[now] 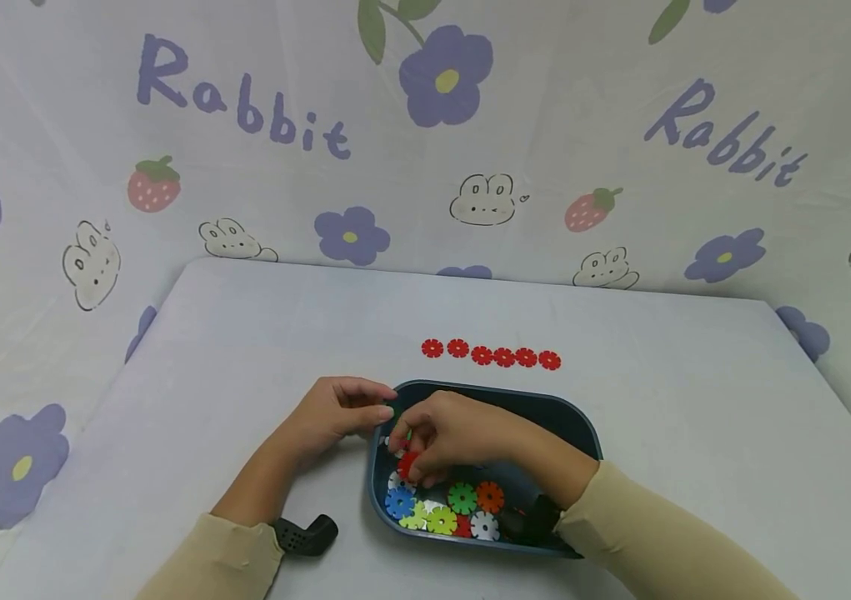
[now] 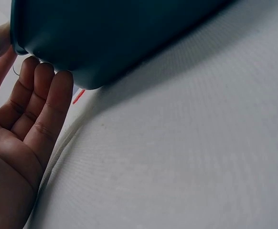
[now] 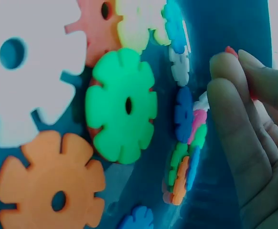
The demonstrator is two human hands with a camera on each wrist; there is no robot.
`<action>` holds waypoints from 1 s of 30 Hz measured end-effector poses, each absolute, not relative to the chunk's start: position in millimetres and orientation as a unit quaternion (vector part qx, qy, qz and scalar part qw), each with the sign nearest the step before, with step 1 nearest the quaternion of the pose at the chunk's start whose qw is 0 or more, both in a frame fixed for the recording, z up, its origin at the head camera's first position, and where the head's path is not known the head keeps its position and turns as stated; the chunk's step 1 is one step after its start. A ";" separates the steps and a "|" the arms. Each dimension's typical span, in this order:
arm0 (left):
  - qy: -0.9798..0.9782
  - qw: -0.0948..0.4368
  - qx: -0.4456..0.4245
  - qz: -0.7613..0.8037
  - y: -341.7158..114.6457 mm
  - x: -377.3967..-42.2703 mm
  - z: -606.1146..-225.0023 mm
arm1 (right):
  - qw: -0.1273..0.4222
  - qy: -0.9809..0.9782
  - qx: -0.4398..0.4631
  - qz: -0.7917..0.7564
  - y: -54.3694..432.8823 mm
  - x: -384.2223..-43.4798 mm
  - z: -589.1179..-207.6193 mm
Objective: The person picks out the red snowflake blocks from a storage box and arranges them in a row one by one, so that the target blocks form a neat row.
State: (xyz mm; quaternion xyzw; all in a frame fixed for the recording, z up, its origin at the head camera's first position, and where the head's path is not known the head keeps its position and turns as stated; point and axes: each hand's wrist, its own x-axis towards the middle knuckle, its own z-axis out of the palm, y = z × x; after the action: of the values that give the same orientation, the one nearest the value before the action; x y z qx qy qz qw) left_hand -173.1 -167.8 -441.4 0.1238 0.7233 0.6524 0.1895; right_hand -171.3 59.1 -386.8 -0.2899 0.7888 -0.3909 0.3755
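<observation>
So "Rabbit" [image 1: 249, 113] is reading clearly in purple on the backdrop [image 1: 402, 167], and a second, slanted "Rabbit" [image 1: 727, 148] is showing further right. The right hand [image 1: 463, 429] is pinching a red disc [image 1: 407, 466] just above the left part of the tray [image 1: 545, 408]. The left hand [image 1: 335, 412] is holding the tray's left end, thumb over the rim. Only the head view is showing the whole row of red discs [image 1: 503, 357] beyond the tray; the left wrist view is showing fingers touching the outer wall, and the right wrist view is giving away a pink disc [image 3: 197, 124] near the pinching fingers. The pinched disc is facing up towards the head camera, being round with no long axis, while the tray is running lengthwise left to right.
</observation>
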 end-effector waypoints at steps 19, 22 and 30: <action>0.715 0.199 0.119 0.659 -169.3 -173.9 -443.3 | 0.296 0.812 -0.260 -0.431 80.2 -176.0 -348.5; 0.718 0.198 0.122 0.656 -169.3 -174.3 -443.3 | 0.257 0.820 -0.256 -0.442 92.2 -174.4 -335.3; 0.727 0.196 0.116 0.647 -169.3 -175.4 -445.4 | 0.115 0.831 -0.230 -0.493 144.6 -168.9 -307.3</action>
State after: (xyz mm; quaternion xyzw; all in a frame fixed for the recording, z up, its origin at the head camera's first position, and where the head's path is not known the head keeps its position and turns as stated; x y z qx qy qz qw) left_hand -175.4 -169.3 -445.4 0.1165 0.7274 0.6470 0.1965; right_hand -168.9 144.6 -307.3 -0.2304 0.8310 -0.4930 0.1153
